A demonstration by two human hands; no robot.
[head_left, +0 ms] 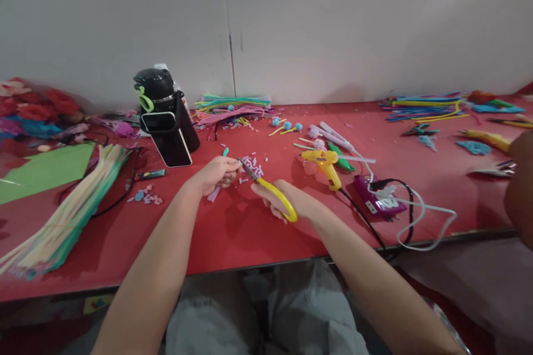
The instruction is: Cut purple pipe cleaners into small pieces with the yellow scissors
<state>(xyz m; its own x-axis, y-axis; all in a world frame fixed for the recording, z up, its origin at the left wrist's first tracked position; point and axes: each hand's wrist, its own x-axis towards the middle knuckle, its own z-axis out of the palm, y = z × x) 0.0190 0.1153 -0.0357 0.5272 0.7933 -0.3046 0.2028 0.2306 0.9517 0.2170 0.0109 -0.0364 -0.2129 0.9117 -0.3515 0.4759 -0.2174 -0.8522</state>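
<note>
My left hand point(219, 173) is closed in a pinch above the red table. Lilac pipe cleaners point(214, 194) stick out below its fingers. My right hand point(281, 198) grips yellow-handled scissors point(278, 199), whose blades point up and left to the left fingertips. Around the blade tips lie many short lilac cut pieces point(253, 166). Just behind the left hand is a small teal piece point(225, 151). What exactly sits between the left fingertips is too small to make out.
A black bottle point(189, 122) and a phone point(169, 141) stand left of centre. A pipe cleaner bundle point(75, 205) lies at left. To the right are a yellow glue gun point(325, 163), a purple power strip point(377, 199) with cords, and another person's arm point(520, 188).
</note>
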